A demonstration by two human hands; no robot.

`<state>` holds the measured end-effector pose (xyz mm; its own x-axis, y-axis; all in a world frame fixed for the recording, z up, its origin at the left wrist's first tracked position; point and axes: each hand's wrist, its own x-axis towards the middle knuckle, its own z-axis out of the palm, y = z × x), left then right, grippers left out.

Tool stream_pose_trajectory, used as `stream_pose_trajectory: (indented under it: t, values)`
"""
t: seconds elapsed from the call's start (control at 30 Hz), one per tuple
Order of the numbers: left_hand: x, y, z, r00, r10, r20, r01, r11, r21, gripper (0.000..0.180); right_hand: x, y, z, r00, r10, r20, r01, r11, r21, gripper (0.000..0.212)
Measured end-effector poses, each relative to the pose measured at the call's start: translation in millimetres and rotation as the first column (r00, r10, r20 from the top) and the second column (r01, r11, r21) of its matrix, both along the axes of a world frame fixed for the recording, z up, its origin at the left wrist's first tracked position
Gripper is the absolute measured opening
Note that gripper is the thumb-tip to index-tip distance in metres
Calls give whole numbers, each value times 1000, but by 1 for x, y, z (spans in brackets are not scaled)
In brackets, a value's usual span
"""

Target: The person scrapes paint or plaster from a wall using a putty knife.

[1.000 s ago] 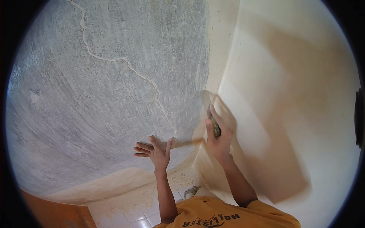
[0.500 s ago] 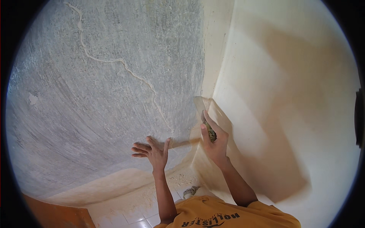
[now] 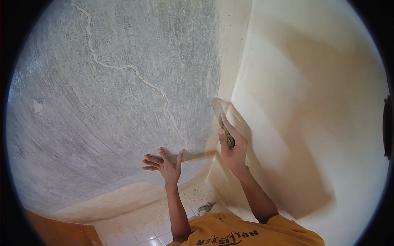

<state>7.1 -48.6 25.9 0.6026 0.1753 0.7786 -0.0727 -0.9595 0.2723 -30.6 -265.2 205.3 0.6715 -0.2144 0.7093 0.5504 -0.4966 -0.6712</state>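
My right hand (image 3: 234, 149) is closed round the dark, mottled handle of a scraper (image 3: 218, 107). Its flat, pale blade points up and away, against the cream strip (image 3: 230, 61) that runs along the right edge of the grey wall (image 3: 135, 102). Part of the handle is hidden in my palm. My left hand (image 3: 167, 166) rests on the lower part of the grey wall with fingers spread, holding nothing. Just above its thumb ends a long, wavy line of pale filler (image 3: 154, 87), which climbs to the upper left.
A smooth cream wall (image 3: 295, 102) meets the grey one in a corner on the right and carries my shadow. Below, crumbs of debris (image 3: 199, 194) lie by the wall's foot near white floor tiles (image 3: 143, 235). An orange-brown panel (image 3: 61, 229) stands at lower left.
My right hand and the scraper have moved slightly up along the cream strip. My left hand stays in its place on the wall.
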Motion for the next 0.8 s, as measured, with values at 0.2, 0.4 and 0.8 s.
stream_pose_trajectory:
  t: [0.2,0.4,0.8]
  values:
    - [1,3,-3,1000,-5,1,5,1000,-1,117,2,3,11,1000,6,-17,-7,1000,-8,41]
    - [5,2,1,1000,-3,10,3,1000,-8,117,3,2,-5,999,-21,24,23,996,-81,41]
    - [2,0,-1,1000,-8,6,8,1000,-14,117,6,2,19,1000,-21,7,22,999,-34,42]
